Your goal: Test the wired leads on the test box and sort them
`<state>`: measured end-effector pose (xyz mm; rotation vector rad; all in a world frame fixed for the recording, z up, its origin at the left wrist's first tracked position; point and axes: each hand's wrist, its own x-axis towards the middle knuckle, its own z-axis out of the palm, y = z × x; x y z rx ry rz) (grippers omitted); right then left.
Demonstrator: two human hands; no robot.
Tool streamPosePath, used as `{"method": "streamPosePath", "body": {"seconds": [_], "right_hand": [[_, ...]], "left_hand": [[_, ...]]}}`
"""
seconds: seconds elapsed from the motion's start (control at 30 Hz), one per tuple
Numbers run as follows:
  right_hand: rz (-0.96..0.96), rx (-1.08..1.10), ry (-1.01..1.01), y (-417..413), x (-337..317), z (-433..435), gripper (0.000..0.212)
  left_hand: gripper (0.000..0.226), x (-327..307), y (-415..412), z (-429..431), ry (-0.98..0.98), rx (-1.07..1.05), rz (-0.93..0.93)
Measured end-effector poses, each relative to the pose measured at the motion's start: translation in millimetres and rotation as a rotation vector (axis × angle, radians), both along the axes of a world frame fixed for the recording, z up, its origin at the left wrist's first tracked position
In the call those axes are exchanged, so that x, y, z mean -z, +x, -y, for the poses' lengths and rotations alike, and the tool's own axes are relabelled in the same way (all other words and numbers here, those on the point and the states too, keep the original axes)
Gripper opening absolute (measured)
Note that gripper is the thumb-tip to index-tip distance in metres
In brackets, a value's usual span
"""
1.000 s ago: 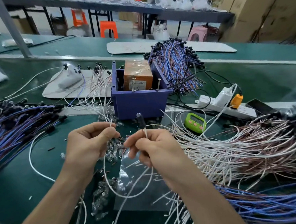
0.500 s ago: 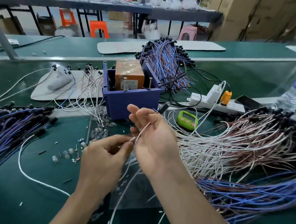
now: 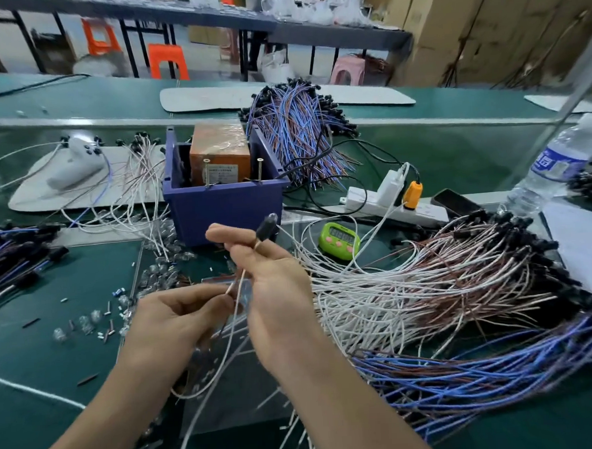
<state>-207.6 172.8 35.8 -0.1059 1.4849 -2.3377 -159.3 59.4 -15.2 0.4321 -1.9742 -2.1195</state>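
Head view. The lead point(image 3: 241, 276) being handled is a thin white wire with a black capped head point(image 3: 266, 226) at its top. It hangs just in front of the test box point(image 3: 225, 211), which sits at twelve o'clock from the hands.

The left hand point(image 3: 176, 320) pinches the wire's lower end between thumb and forefinger, with the other fingers curled. The right hand point(image 3: 277, 294) holds the wire just under the black head, fingers folded round it and forefinger stretched out.

The lead looks light and limp, so it will likely flop and snag. The firmer places to hold are the head and the tip, as it is taken now. Two upright screws point(image 3: 207, 172) on the box's near rim may be the contacts, though that is a guess.

Room is tight. A heap of white and brown leads point(image 3: 428, 286) crowds three o'clock, blue leads point(image 3: 484, 369) lie at five o'clock, and another blue bundle point(image 3: 11, 253) is at nine o'clock. The open lane runs straight ahead over the green surface point(image 3: 54, 357) to the box.
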Motion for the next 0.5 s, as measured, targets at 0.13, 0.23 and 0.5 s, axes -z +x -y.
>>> {"method": "streamPosePath", "body": {"seconds": [0.13, 0.23, 0.5], "right_hand": [[-0.071, -0.058, 0.126, -2, -5, -6, 0.042], [-0.083, -0.069, 0.161, 0, 0, -4, 0.038], [-0.125, -0.044, 0.368, -5, -6, -35, 0.042]], "left_hand": [[0.018, -2, -2, 3, 0.091, 0.05, 0.039], [0.02, -1, -4, 0, 0.08, 0.067, 0.032], [0.017, -4, -3, 2, 0.003, -0.009, 0.032]]}}
